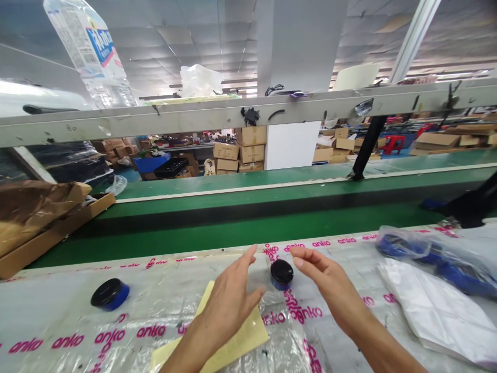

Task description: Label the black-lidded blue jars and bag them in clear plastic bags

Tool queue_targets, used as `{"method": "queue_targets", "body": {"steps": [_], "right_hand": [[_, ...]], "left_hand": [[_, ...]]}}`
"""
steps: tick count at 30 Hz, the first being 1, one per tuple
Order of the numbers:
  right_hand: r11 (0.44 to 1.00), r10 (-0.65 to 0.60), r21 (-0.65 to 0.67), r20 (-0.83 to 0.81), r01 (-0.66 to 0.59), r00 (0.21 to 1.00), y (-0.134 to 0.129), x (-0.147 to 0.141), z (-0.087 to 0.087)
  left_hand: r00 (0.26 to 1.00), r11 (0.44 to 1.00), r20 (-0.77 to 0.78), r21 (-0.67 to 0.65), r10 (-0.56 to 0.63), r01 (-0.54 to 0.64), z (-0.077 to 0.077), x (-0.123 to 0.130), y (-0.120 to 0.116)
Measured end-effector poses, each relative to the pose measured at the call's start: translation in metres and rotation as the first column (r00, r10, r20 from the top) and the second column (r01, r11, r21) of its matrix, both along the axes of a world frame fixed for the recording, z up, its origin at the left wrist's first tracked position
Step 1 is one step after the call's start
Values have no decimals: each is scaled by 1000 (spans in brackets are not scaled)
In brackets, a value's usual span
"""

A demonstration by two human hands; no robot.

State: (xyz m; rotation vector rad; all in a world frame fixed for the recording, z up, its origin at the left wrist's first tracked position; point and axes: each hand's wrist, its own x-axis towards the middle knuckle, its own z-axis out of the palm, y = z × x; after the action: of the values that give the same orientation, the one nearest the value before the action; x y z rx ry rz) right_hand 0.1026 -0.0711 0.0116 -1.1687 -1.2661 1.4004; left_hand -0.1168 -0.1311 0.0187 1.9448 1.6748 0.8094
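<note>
1. Black-and-blue round piece (pixel 282 274) is sitting on the plastic-covered tabletop, between the person's two hands, with its dark, glossy top facing up.
2. Yellow paper (pixel 244 339) is lying flat at the near side, partly hidden beneath the left forearm.
3. The left hand (pixel 233 290) is hovering over this paper, its fingers extending forward and its thumb spreading away from them, leaving a visible gap before the round piece.
4. The right hand (pixel 324 272) is reaching in from the other side, its fingers bending loosely and its thumb tip hanging just beside the round piece; whether it is touching, one cannot tell.
5. Clear plastic sheeting (pixel 163 290) with pink "anko" lettering is covering the work surface; a second round piece (pixel 110 294) is resting there, well apart on the left.
6. To the right, a white bag (pixel 438 316) is lying near some blue items in clear plastic (pixel 404 244).
7. Beyond the sheeting, a green belt (pixel 233 228) is running across, and a cardboard tray (pixel 77 225) is occupying its left end.
8. Higher up, a pale rail (pixel 194 116) is spanning the view, a clear bottle (pixel 91 54) standing at its left.
9. Farther back, cartons (pixel 252 150) are standing stacked near a broad column (pixel 303 46).
</note>
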Motion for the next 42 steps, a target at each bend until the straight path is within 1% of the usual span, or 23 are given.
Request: {"method": "queue_targets", "body": {"steps": [1,3,5,7,12,14,16,19,22,25,29,32,37,40,42], "right_hand": [[999,-46,1,10,46,999,5,3,-6],[996,-85,-9,16,85,996,13,7,-18],[997,-78,-29,-4,78,997,16,6,-28],[996,-66,-56,-34,64,997,16,4,-34],[993,-24,-115,-55,17,998,15,0,-38],[994,-14,-109,-57,8,998,16,0,-39],[993,-16,-119,-71,7,997,16,0,-41],[989,-18,-148,-92,4,996,16,-2,-41],[987,-1,-158,-112,-16,994,17,-6,-38],[986,-1,-168,-131,-21,991,19,-9,-35],[986,17,-162,-100,-33,995,22,-10,-33],[987,54,-148,-47,-61,997,21,-9,-32],[987,121,-113,32,-116,992,20,-8,-24],[983,146,-120,61,-138,987,22,-8,-20],[984,151,-112,99,-140,984,24,-8,-23]], "left_hand": [[999,999,-3,4,-32,32,-2,2,8],[995,995,-14,-21,-97,97,-6,9,23],[988,986,-24,-69,-153,151,-10,18,36],[984,979,-24,-111,-177,174,-17,27,46],[992,980,12,-155,-128,129,-37,39,57],[993,980,32,-156,-116,120,-42,40,58],[995,983,52,-158,-82,89,-42,42,58],[996,993,88,-121,-3,14,-42,46,57],[993,996,112,-81,33,-24,-43,49,57],[992,995,109,-84,65,-56,-48,49,57],[989,990,104,-102,103,-92,-50,51,56],[987,989,124,-119,103,-88,-48,51,54],[976,987,207,-159,63,-30,-45,46,53],[965,985,258,-174,54,-8,-49,41,53],[954,986,296,-165,50,-1,-53,39,54]]}}
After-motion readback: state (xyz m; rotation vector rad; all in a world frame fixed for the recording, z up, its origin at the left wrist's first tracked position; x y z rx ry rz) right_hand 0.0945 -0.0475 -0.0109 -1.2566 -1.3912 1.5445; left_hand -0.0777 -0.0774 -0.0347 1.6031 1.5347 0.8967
